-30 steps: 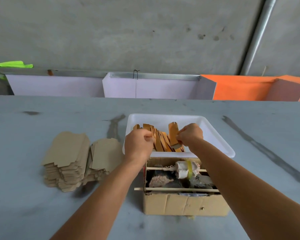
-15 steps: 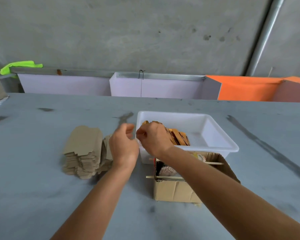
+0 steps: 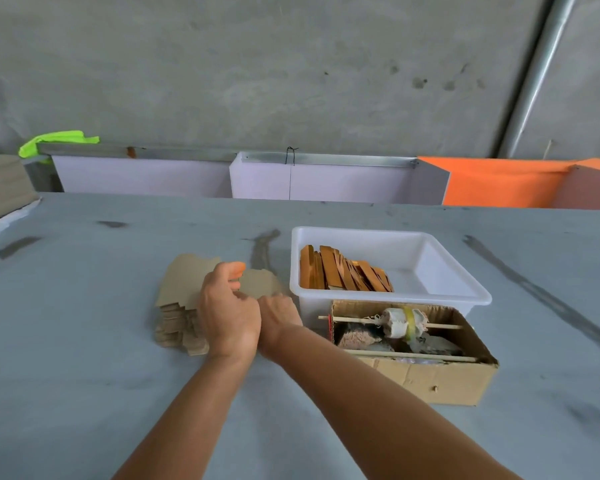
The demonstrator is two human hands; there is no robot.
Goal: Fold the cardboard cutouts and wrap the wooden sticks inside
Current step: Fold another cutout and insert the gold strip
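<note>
Two stacks of brown cardboard cutouts (image 3: 184,282) lie on the grey table, left of centre. My left hand (image 3: 227,313) hovers over them with its fingers curled, and an orange tip coloured like the sticks (image 3: 238,268) shows at its fingertips. My right hand (image 3: 278,318) sits just to its right, at the near edge of the right stack (image 3: 258,284). Its fingers are hidden behind my left hand. Several orange wooden sticks (image 3: 343,270) lean in a row in the white plastic tray (image 3: 430,258).
An open cardboard box (image 3: 440,379) holding thin skewers, a taped white bundle and rags stands against the tray's near side. White and orange panels line the table's far edge. A flat stack of boards lies at the far left (image 3: 0,188).
Both hands left the tray and moved left and nearer, from the sticks to the cardboard stacks. The camera view shifted left with them.
</note>
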